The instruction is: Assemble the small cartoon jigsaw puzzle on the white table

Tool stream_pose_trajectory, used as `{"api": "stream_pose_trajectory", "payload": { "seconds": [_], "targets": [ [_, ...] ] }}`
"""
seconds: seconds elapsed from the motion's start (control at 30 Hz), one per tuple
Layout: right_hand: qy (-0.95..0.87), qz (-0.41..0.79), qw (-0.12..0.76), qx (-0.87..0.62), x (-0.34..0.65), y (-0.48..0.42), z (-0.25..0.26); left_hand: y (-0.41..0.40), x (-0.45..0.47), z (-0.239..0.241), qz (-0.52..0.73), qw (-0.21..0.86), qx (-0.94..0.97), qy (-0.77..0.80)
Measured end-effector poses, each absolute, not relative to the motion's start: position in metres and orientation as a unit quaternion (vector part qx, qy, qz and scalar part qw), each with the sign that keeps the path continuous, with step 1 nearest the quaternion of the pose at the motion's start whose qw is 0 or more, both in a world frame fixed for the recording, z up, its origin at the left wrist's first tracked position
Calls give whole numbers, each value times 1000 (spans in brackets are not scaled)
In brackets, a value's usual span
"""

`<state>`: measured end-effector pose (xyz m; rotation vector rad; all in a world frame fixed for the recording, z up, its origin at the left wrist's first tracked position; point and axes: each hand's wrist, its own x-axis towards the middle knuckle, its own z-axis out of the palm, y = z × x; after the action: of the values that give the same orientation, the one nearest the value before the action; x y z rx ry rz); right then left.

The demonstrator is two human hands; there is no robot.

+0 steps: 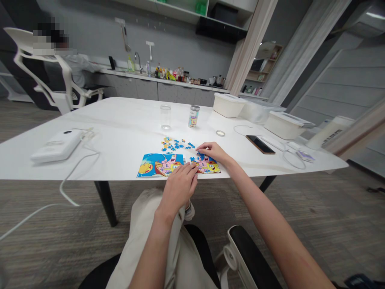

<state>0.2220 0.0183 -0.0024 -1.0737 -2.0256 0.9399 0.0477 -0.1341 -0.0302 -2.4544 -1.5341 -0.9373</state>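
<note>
A partly assembled cartoon jigsaw puzzle [210,166] lies near the table's front edge. Beside it on the left is a printed picture card [159,163] with a similar cartoon scene. My left hand [180,181] rests with its fingers stretched out across the gap between card and puzzle, touching the puzzle's left edge. Over the puzzle's upper side, my right hand [214,151] has thumb and fingertips pinched together at a small blue jigsaw piece, mostly covered by the fingers. Loose blue and yellow jigsaw pieces [176,145] are scattered just beyond the card.
Farther back stand a clear jar [165,117] and a labelled canister [194,117], with a round lid [220,133] nearby. A phone [260,144], cables and white storage boxes [229,106] sit to the right. At left lies a white power bank [57,146]; a person sits beyond.
</note>
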Motion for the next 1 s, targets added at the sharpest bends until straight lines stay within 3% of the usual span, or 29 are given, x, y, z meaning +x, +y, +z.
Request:
{"api": "stream_pose_trajectory", "payload": {
  "seconds": [0.57,1.0],
  "targets": [
    [-773,378,297,-414,223,18,-2,-135,47,-28,-306,42,-805,-506],
    [-812,315,313,-379,223,24,-14,-135,48,-30,-309,55,-806,-502]
  ]
}}
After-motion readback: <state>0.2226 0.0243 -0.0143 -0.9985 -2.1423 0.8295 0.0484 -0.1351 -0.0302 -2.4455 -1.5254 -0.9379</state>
